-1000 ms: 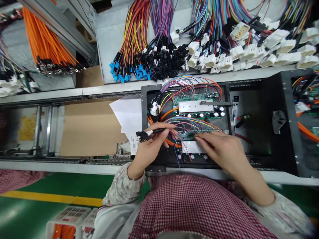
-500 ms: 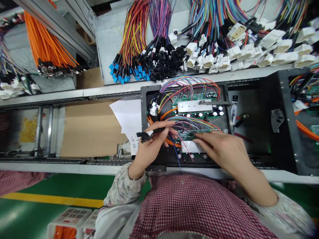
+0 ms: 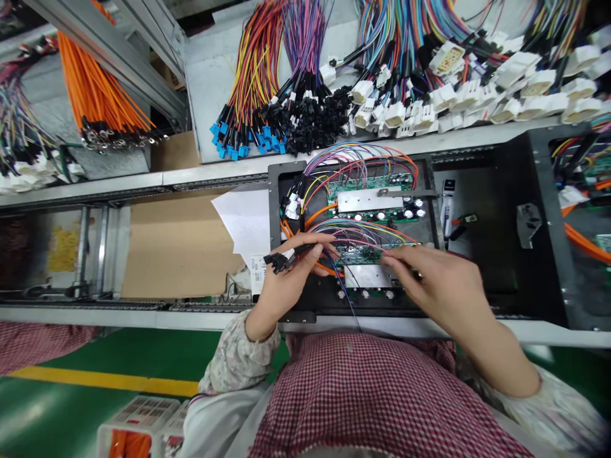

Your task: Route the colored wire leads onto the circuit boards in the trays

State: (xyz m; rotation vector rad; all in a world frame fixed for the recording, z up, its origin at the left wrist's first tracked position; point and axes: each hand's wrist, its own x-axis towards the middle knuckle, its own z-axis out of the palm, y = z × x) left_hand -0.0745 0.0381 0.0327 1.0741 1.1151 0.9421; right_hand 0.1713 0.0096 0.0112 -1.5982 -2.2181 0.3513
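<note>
My left hand (image 3: 292, 275) is closed around a wire harness, whose black connectors (image 3: 278, 261) stick out on its left side. From that bundle a pink wire (image 3: 360, 245) runs across to my right hand (image 3: 436, 277), pinched between thumb and forefinger. A blue wire (image 3: 340, 280) dangles loose toward the front edge. Beneath both hands lies the near green circuit board (image 3: 351, 254), with a silver plate (image 3: 366, 276) and coloured wires arching along its back. The far circuit board (image 3: 410, 180) sits behind it in the same black housing (image 3: 275, 197).
Bundles with blue connectors (image 3: 248, 141), black connectors (image 3: 312, 117) and white connectors (image 3: 442, 98) lie on the shelf behind. Orange cables (image 3: 102, 79) hang at left. Paper sheets (image 3: 245, 213) and cardboard (image 3: 176, 248) lie left of the housing. A metal strip (image 3: 420, 193) crosses its right wall.
My right hand has moved slightly right and lifted a pink wire that hung over the silver plate. The wire now stretches between my hands. My left hand keeps its hold.
</note>
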